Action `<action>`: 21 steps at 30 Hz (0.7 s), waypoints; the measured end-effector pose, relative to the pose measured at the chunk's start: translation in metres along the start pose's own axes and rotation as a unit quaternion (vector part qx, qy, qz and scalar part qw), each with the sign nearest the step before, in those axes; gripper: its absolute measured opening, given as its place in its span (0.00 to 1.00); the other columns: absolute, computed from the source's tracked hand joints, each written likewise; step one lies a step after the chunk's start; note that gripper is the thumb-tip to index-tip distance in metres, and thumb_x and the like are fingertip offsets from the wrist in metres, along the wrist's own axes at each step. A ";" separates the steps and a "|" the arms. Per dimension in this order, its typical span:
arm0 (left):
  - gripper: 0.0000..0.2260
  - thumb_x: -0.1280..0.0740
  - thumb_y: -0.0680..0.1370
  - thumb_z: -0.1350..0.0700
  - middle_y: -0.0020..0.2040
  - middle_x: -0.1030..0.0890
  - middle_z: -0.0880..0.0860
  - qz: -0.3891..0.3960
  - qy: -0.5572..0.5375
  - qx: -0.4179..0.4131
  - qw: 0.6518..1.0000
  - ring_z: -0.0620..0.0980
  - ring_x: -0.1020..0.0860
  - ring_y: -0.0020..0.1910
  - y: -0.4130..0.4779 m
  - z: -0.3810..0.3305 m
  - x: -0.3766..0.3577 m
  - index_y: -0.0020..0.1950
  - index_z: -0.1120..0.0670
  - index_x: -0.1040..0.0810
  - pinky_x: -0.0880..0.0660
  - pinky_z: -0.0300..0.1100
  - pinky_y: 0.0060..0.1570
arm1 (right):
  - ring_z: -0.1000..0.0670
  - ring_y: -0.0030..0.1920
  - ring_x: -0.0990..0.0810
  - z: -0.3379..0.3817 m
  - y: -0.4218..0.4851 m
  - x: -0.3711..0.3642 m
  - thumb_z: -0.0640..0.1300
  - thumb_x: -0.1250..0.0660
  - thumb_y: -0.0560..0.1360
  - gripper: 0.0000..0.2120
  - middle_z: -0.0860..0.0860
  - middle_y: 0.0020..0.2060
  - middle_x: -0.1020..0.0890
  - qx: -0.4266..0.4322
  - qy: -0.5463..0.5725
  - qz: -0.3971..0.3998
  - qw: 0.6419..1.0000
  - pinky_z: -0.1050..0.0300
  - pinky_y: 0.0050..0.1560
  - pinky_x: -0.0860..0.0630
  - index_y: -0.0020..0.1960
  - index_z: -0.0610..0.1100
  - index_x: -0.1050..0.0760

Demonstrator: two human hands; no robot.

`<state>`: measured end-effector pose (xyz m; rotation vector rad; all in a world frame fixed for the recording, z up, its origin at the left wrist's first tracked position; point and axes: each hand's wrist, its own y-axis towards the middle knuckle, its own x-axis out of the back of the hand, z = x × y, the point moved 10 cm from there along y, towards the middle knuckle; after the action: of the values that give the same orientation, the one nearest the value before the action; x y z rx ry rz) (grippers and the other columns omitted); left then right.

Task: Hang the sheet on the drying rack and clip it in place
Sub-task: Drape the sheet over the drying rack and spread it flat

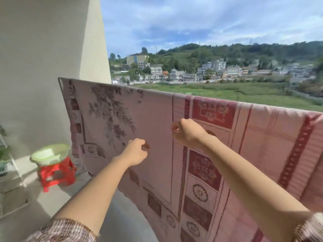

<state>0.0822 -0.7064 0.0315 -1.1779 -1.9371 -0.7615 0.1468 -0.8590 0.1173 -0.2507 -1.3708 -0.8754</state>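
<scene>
A pink sheet point(157, 123) with dark red borders and a floral print hangs over a rail along the balcony edge, and the rail itself is hidden under it. The sheet's top edge slopes down from upper left to right. My left hand point(137, 151) is curled against the sheet's front face, fingertips pinched on the cloth. My right hand point(187, 133) is a little higher and to the right, also closed with thumb and fingers pinching the cloth beside a red border strip. I see no clips.
A green basin point(49, 153) sits on a red plastic stool point(56, 173) at the lower left, near a white wall point(43, 58). A white plant stand point(10, 165) is at the left edge. Beyond the sheet lie fields, houses and hills.
</scene>
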 end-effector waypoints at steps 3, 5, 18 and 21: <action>0.13 0.36 0.77 0.60 0.65 0.27 0.58 -0.044 0.011 0.007 0.999 0.56 0.27 0.60 0.027 0.044 0.047 0.62 0.56 0.23 0.31 0.41 0.55 | 0.40 0.53 0.21 0.032 0.047 -0.041 0.44 0.37 0.73 0.12 0.42 0.52 0.18 0.001 0.012 0.021 1.000 0.54 0.48 0.26 0.55 0.43 0.23; 0.14 0.35 0.77 0.59 0.66 0.29 0.58 -0.056 0.014 0.018 0.998 0.55 0.29 0.64 0.046 0.077 0.072 0.62 0.56 0.24 0.32 0.42 0.60 | 0.40 0.54 0.21 0.056 0.082 -0.070 0.47 0.37 0.74 0.12 0.42 0.53 0.19 0.008 0.015 0.039 0.999 0.56 0.46 0.28 0.56 0.43 0.25; 0.18 0.36 0.75 0.57 0.67 0.27 0.57 -0.129 0.029 0.105 0.986 0.56 0.28 0.65 0.230 0.320 0.217 0.65 0.54 0.26 0.32 0.41 0.60 | 0.40 0.48 0.21 0.200 0.356 -0.200 0.49 0.36 0.74 0.13 0.44 0.48 0.19 0.116 0.037 0.034 0.992 0.49 0.46 0.24 0.51 0.41 0.25; 0.18 0.36 0.73 0.55 0.65 0.25 0.54 -0.160 0.026 0.106 0.981 0.54 0.25 0.62 0.283 0.364 0.254 0.63 0.52 0.25 0.29 0.42 0.59 | 0.41 0.45 0.22 0.239 0.438 -0.221 0.47 0.37 0.74 0.09 0.45 0.43 0.21 0.144 0.040 0.018 0.989 0.51 0.41 0.25 0.45 0.41 0.28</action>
<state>0.1583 -0.1868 0.0697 -0.7204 -2.1316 -0.7191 0.2727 -0.3280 0.1118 -0.0182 -1.3928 -0.6404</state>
